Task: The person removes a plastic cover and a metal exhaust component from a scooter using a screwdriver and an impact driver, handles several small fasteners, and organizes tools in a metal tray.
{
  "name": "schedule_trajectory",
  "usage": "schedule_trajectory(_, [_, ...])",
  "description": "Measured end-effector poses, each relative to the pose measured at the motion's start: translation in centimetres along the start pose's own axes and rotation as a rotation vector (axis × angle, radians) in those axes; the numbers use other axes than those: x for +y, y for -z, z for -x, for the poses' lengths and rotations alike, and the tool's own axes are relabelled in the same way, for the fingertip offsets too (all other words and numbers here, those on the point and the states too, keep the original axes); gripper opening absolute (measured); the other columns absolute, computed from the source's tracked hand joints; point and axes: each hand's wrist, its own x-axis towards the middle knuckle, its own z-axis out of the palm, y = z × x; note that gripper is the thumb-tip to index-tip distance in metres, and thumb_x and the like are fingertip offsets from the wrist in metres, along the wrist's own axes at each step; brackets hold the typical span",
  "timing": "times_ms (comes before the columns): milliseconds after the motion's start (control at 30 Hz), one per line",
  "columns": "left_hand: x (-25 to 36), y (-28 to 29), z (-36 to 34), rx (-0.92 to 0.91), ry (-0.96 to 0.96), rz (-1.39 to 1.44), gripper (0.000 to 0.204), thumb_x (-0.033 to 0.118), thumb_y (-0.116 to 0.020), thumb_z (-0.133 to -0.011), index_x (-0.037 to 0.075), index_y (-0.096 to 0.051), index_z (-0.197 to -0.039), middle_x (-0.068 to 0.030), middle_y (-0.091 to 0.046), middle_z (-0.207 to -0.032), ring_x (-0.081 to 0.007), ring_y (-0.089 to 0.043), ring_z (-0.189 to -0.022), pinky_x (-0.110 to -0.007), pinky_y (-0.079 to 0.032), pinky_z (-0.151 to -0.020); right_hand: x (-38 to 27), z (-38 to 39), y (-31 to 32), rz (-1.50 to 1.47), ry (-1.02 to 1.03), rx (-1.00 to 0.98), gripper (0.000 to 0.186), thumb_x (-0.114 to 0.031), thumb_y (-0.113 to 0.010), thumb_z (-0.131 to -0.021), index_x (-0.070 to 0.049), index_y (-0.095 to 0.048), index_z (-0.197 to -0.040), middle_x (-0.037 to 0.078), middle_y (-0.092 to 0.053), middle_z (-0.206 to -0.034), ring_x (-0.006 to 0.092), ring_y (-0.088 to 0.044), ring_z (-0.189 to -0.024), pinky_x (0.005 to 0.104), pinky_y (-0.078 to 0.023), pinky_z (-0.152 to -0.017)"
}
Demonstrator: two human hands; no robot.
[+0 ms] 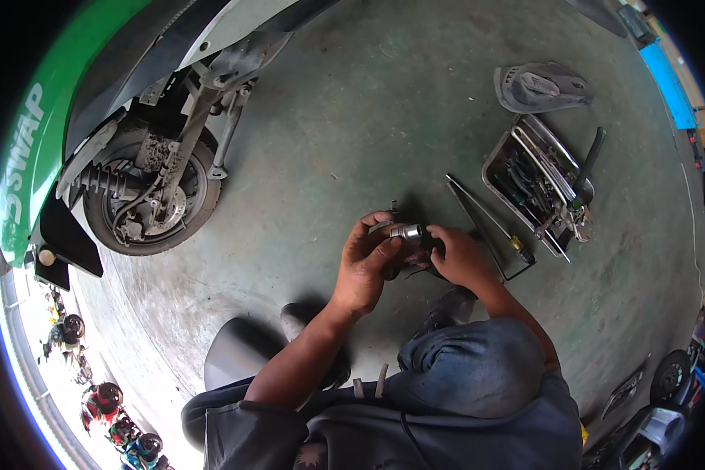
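Motorcycle repair workshop, open-fronted. Evidence: green scooter (47,133) raised on worn concrete floor (352,117), rear wheel (153,196) and shock exposed. Right of scooter: metal tray of hand tools (536,184), loose body panel (540,86) beyond tray, screwdriver (517,247) beside it. More parked motorbikes (106,403) below scooter, outside.

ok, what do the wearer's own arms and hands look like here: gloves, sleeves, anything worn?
Both hands are bare: no gloves on the left hand or the right hand. No watch, ring or band shows. Both forearms are bare up to short dark grey sleeves at the lower edge. No markings are visible.
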Motion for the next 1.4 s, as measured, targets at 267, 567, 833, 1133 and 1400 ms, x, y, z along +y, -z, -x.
schedule_trajectory(267, [-4.3,4.5,-0.4,0.296,0.174,0.109,0.039,0.014,-0.043,-0.093,-0.003,-0.042,-0.128,-0.0174,-0.060,-0.112,-0.0294,-0.065,-0.097,-0.039,-0.052,-0.088,2.1,1.1,-9.2,0.471,0.049,0.033,0.073,-0.016,-0.069,-0.075,0.001,-0.034,-0.136,0.018,-0.060,-0.105,0.0350,-0.058,-0.094,0.0447,-0.047,-0.081])
schedule_trajectory(567, [-8.5,14.3,1.2,0.664,0.206,0.161,0.026,0.013,-0.050,-0.096,-0.003,-0.047,-0.116,-0.0162,-0.059,-0.110,-0.0244,-0.064,-0.102,-0.033,-0.053,-0.088,-1.5,0.1,-2.0,0.183,-0.031,-0.320,0.070,-0.030,-0.077,-0.070,-0.009,-0.048,-0.130,0.019,-0.063,-0.109,0.0370,-0.062,-0.101,0.0445,-0.050,-0.084])
schedule_trajectory(833, [-3.1,7.5,0.2,0.330,0.068,0.574,0.034,0.023,-0.052,-0.098,0.000,-0.044,-0.122,-0.0140,-0.054,-0.118,-0.0280,-0.057,-0.112,-0.041,-0.046,-0.098,-4.0,-0.6,-0.5,-0.003,0.470,-0.175,0.055,-0.031,-0.069,-0.080,-0.008,-0.054,-0.127,0.016,-0.057,-0.124,0.0320,-0.056,-0.113,0.0411,-0.044,-0.098])
schedule_trajectory(1133, [-0.4,3.8,1.1,0.228,-0.113,0.731,0.028,0.022,-0.058,-0.095,0.007,-0.046,-0.115,-0.0114,-0.055,-0.113,-0.0303,-0.055,-0.115,-0.046,-0.043,-0.101,-2.8,1.0,0.7,0.034,0.480,0.072,0.055,-0.037,-0.063,-0.084,-0.007,-0.053,-0.128,0.013,-0.056,-0.128,0.0322,-0.053,-0.118,0.0432,-0.041,-0.100])
schedule_trajectory(1400, [2.0,3.0,1.8,0.177,-0.221,0.477,0.035,0.020,-0.065,-0.090,0.009,-0.045,-0.116,-0.0139,-0.058,-0.116,-0.0297,-0.059,-0.108,-0.047,-0.046,-0.097,-7.0,-1.1,3.8,-0.012,0.522,-0.070,0.046,-0.033,-0.056,-0.091,-0.005,-0.053,-0.128,0.015,-0.057,-0.126,0.0306,-0.053,-0.119,0.0434,-0.041,-0.102])
